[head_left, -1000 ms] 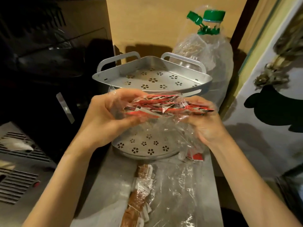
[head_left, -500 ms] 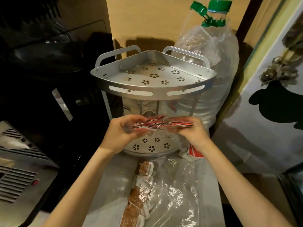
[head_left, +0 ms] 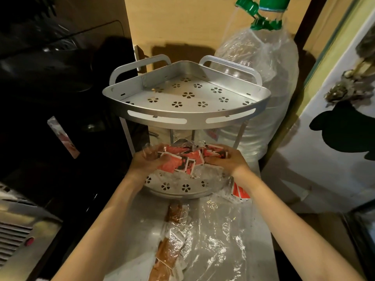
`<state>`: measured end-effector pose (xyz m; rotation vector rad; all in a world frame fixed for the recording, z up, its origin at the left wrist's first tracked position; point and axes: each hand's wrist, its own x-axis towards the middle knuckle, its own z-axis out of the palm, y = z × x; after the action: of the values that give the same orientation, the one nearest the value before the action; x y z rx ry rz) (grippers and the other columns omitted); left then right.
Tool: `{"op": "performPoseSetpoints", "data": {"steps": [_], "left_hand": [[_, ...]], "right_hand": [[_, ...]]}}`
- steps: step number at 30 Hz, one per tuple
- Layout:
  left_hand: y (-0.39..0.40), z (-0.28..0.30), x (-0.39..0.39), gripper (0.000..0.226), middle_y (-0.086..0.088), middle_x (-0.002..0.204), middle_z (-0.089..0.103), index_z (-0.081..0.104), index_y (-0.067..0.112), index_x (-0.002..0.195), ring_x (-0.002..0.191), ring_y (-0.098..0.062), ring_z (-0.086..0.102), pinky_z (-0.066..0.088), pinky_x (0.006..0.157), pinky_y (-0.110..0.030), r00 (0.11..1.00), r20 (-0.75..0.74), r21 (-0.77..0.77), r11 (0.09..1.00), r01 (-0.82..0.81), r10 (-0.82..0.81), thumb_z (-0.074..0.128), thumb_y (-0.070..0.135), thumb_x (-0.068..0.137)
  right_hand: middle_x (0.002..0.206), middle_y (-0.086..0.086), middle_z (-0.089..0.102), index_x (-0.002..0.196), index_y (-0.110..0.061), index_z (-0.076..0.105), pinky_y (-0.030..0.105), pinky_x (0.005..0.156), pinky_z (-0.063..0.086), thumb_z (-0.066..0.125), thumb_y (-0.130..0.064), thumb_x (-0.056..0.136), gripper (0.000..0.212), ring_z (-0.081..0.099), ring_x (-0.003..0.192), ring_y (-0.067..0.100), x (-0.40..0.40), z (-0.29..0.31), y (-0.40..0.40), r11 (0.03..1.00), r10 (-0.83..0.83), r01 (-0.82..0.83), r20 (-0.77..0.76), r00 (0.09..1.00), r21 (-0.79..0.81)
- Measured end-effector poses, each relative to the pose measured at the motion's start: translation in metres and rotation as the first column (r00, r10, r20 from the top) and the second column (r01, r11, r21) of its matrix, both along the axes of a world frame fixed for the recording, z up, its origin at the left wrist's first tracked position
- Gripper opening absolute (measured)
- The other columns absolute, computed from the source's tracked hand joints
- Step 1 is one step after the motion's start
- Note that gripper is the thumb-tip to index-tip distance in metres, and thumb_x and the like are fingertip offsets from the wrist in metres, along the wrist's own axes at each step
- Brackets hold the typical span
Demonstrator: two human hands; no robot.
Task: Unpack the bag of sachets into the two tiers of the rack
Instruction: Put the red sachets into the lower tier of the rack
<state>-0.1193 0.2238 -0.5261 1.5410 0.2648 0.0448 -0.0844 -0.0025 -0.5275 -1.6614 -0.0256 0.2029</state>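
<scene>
Both hands, left (head_left: 149, 162) and right (head_left: 227, 160), pinch the clear bag (head_left: 183, 146) of red sachets (head_left: 182, 162) over the rack's (head_left: 186, 116) lower tier (head_left: 182, 187); top tier bare; tip low, shake gently, keep film clear of posts.

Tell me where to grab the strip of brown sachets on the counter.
Pinch the brown sachets at the strip's far end, coming from the left. The strip runs lengthwise toward you, and crinkled clear plastic overlaps its right edge, while the bare counter on the left leaves room for fingers.
</scene>
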Motion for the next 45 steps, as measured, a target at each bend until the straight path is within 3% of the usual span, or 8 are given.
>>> {"op": "performPoseSetpoints", "data": {"steps": [3, 6, 20, 26, 33, 39, 43, 45], "left_hand": [[0.003, 0.012, 0.003, 0.022, 0.005, 0.090, 0.072, 0.070, 0.023, 0.090, 0.087, -0.016, 0.068, 0.054, 0.078, -0.030, 0.999, 0.005, -0.033, 0.999, 0.038, -0.038, 0.072, 0.014, 0.070], [0.005, 0.021, 0.004, 0.023, 0.010, 0.081, 0.072, 0.067, 0.013, 0.101, 0.070, -0.002, 0.069, 0.054, 0.058, -0.015, 0.998, 0.018, -0.005, 0.998, 0.066, -0.066, 0.066, 0.013, 0.078], [0.006, 0.038, 0.007, 0.030, -0.001, 0.094, 0.068, 0.067, 0.006, 0.105, 0.078, -0.005, 0.067, 0.049, 0.054, -0.004, 0.999, 0.012, 0.131, 0.991, 0.032, -0.034, 0.067, 0.021, 0.079], [0.005, 0.036, 0.007, 0.023, -0.022, 0.113, 0.064, 0.064, 0.003, 0.102, 0.092, -0.021, 0.068, 0.051, 0.075, -0.027, 0.999, -0.010, 0.039, 0.998, 0.045, -0.044, 0.062, 0.017, 0.083], [0.005, 0.010, 0.011, 0.016, 0.013, 0.067, 0.072, 0.068, 0.011, 0.096, 0.065, 0.000, 0.068, 0.051, 0.055, -0.013, 1.000, -0.006, 0.054, 0.999, -0.007, 0.007, 0.064, 0.015, 0.081], [0.002, -0.018, 0.003, 0.026, 0.005, 0.093, 0.062, 0.060, 0.019, 0.108, 0.090, -0.015, 0.060, 0.047, 0.074, -0.025, 0.993, -0.098, 0.128, 0.990, -0.057, 0.070, 0.063, 0.025, 0.082], [0.003, -0.032, -0.005, 0.019, -0.005, 0.092, 0.065, 0.062, 0.009, 0.105, 0.092, -0.023, 0.060, 0.047, 0.069, -0.022, 0.986, -0.148, 0.076, 0.995, -0.064, 0.075, 0.057, 0.010, 0.087], [0.002, -0.035, -0.007, 0.015, -0.003, 0.088, 0.066, 0.063, 0.009, 0.101, 0.087, -0.022, 0.062, 0.047, 0.066, -0.022, 0.987, -0.122, 0.059, 0.994, -0.096, 0.103, 0.057, 0.012, 0.087]], "right_hand": [[0.106, 0.002, 0.070, 0.115, -0.020, 0.062, 0.031, 0.091, 0.052, 0.076, -0.007, 0.070, 0.048, 0.065, 0.099, 0.017, 0.004, 0.002, -0.004, 1.000, 0.010, -0.010, -0.022, 1.000, 0.008], [0.112, 0.005, 0.069, 0.121, -0.019, 0.060, 0.041, 0.100, 0.045, 0.072, -0.009, 0.075, 0.048, 0.064, 0.104, 0.021, 0.006, 0.006, -0.008, 0.998, 0.070, -0.071, -0.043, 0.997, -0.004], [0.101, -0.009, 0.073, 0.107, -0.024, 0.066, 0.018, 0.087, 0.051, 0.065, -0.011, 0.080, 0.030, 0.067, 0.098, 0.007, 0.005, 0.021, -0.016, 0.984, 0.176, -0.177, 0.065, 0.982, 0.010], [0.105, -0.002, 0.069, 0.116, -0.013, 0.062, 0.018, 0.089, 0.048, 0.064, -0.018, 0.083, 0.034, 0.066, 0.094, 0.006, 0.011, 0.024, -0.019, 0.971, 0.220, -0.219, 0.002, 0.976, -0.095], [0.110, -0.001, 0.065, 0.116, -0.016, 0.062, 0.025, 0.093, 0.044, 0.064, -0.024, 0.084, 0.033, 0.061, 0.094, 0.008, 0.019, 0.004, -0.009, 0.968, 0.142, -0.153, -0.064, 0.988, -0.201], [0.121, -0.001, 0.061, 0.121, -0.020, 0.059, 0.031, 0.094, 0.041, 0.066, -0.037, 0.080, 0.045, 0.056, 0.109, 0.017, 0.017, -0.015, -0.008, 0.980, 0.032, -0.048, -0.086, 0.996, -0.191], [0.103, 0.007, 0.069, 0.118, -0.011, 0.058, 0.041, 0.090, 0.051, 0.076, -0.035, 0.067, 0.058, 0.066, 0.094, 0.024, 0.017, -0.019, -0.013, 0.996, -0.026, 0.048, -0.278, 0.960, 0.072], [0.091, 0.011, 0.069, 0.113, -0.002, 0.057, 0.035, 0.080, 0.053, 0.066, -0.011, 0.081, 0.035, 0.067, 0.081, 0.023, 0.016, -0.021, -0.015, 0.956, -0.072, 0.173, -0.383, 0.921, 0.237]]}}
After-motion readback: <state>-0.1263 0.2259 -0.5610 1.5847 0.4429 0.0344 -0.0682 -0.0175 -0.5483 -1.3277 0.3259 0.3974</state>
